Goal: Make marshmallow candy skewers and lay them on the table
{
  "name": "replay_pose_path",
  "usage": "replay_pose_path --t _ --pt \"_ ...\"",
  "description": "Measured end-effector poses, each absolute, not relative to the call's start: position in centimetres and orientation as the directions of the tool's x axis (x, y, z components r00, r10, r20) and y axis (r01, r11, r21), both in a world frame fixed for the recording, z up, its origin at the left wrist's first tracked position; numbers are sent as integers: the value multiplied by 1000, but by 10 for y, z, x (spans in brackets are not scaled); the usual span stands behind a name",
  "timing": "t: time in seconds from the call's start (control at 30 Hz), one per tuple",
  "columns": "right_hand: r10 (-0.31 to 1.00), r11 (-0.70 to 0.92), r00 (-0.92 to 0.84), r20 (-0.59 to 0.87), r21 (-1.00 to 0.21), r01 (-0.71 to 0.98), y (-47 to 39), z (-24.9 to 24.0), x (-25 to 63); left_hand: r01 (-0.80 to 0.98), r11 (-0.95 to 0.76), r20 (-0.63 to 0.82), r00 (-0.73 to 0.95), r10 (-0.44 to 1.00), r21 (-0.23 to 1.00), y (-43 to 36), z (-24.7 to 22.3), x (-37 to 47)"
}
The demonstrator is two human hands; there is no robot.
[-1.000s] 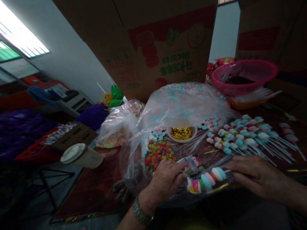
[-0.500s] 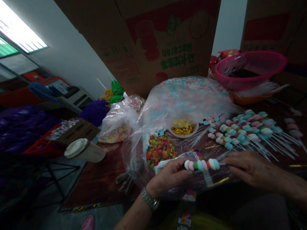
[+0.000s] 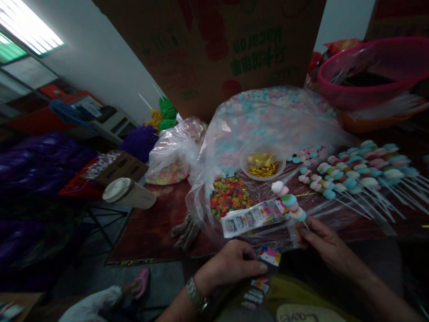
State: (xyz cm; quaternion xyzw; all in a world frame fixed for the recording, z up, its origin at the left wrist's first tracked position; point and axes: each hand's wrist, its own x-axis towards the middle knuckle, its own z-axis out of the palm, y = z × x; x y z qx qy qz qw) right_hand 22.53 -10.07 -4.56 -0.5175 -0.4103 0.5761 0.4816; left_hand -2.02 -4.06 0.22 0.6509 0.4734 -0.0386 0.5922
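Observation:
My right hand (image 3: 323,241) pinches the thin white stick of a marshmallow skewer (image 3: 290,202). Its pink, white, blue and green pieces point up and to the left. Lower and nearer my body, my left hand (image 3: 234,264), with a metal watch at the wrist, has thumb and fingers closed at the edge of a printed clear plastic bag (image 3: 269,256). The bag hangs down in front of my lap. Between the hands and the bulk sweets, a white printed strip (image 3: 253,218) lies on the plastic. Ring-shaped coloured candies (image 3: 229,195) are heaped behind it.
Finished marshmallow skewers (image 3: 362,167) lie in a pile at right. A round tub of gold ties (image 3: 263,170) sits before a big bag of marshmallows (image 3: 268,120). At left stands a lidded cup (image 3: 129,194); a pink basin (image 3: 372,67) is at back right. Another person's foot (image 3: 142,284) shows below.
My left hand has left the skewer's tip and moved down to the printed bag. My right hand has tilted the skewer upward. The view has shifted, bringing the person's leg into sight.

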Motion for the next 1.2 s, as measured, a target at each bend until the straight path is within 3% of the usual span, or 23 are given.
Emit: replay_pose_path --t 0.1,0.2,0.33,0.4,0.53,0.67,0.9,1.1,1.2 --pt "955 -254 70 -288 -916 -310 -98 -46 213 579 248 -604 570 558 776 -39 3 -13" --pt "938 -233 119 -327 -844 -484 -89 -35 208 519 140 -477 602 640 843 -30 16 -4" --pt "972 -233 -75 -223 -881 -411 -76 -11 196 533 -228 -297 722 625 815 -10 42 4" --pt "977 -213 -59 -205 -918 -334 -72 -3 186 532 -316 -250 740 625 786 -6 48 6" --pt "953 -165 162 -255 -889 -428 -68 -4 167 481 -186 -159 589 793 857 -17 35 11" --pt "927 -177 196 -321 -833 -525 -67 -12 166 412 4 -172 371 912 911 -29 12 15" --pt "972 -230 -42 -230 -915 -330 -68 -1 194 416 -88 -179 559 809 905 -16 16 4" --pt "968 -211 70 -240 -934 -289 -62 -8 191 341 -1 -203 561 802 940 -13 19 8" --pt "961 -225 91 -260 -932 -283 -58 -8 194 339 -36 -166 547 820 940 -13 18 11"
